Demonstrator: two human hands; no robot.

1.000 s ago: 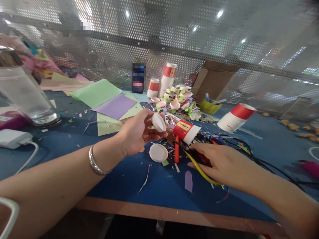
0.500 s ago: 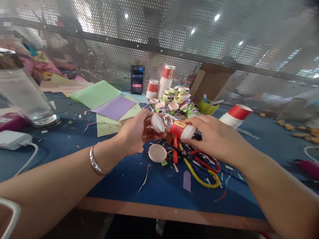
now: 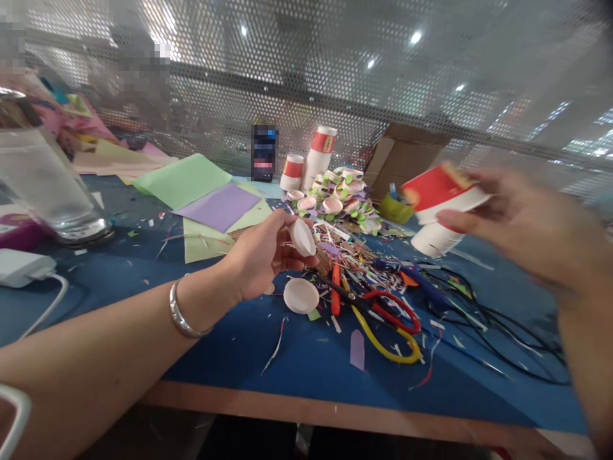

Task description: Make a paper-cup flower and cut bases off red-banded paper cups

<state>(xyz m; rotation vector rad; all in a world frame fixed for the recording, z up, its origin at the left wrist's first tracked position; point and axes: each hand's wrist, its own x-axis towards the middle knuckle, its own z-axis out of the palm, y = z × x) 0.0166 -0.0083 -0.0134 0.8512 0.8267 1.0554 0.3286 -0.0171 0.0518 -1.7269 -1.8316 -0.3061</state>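
Between its thumb and fingers my left hand [image 3: 256, 259] grips a shallow white paper cup bottom [image 3: 302, 238], tilted towards the right. A second white cup bottom [image 3: 301, 296] lies flat on the table just below it. Out to the right, my right hand [image 3: 522, 217], smeared by motion, has its thumb and fingers round a red and white paper cup [image 3: 433, 191]. That cup overlaps a leaning stack of white cups [image 3: 433, 241]; whether they touch I cannot tell. Scissors [image 3: 383, 319] with red and yellow handles and an orange-handled tool [image 3: 336, 291] lie between the hands.
Paper scraps and cut strips [image 3: 364, 262] litter the blue table [image 3: 230, 358]. Behind are small decorated cup pieces [image 3: 335, 191], upright cup stacks [image 3: 318, 153] and a phone [image 3: 264, 153]. Coloured sheets [image 3: 186, 179] and a glass jar [image 3: 52, 185] are left, black cables [image 3: 502, 319] right.
My right hand has carried the red and white cup rightwards and up, away from my left hand, to the leaning cup stack. My left hand has stayed in place with its cup bottom.
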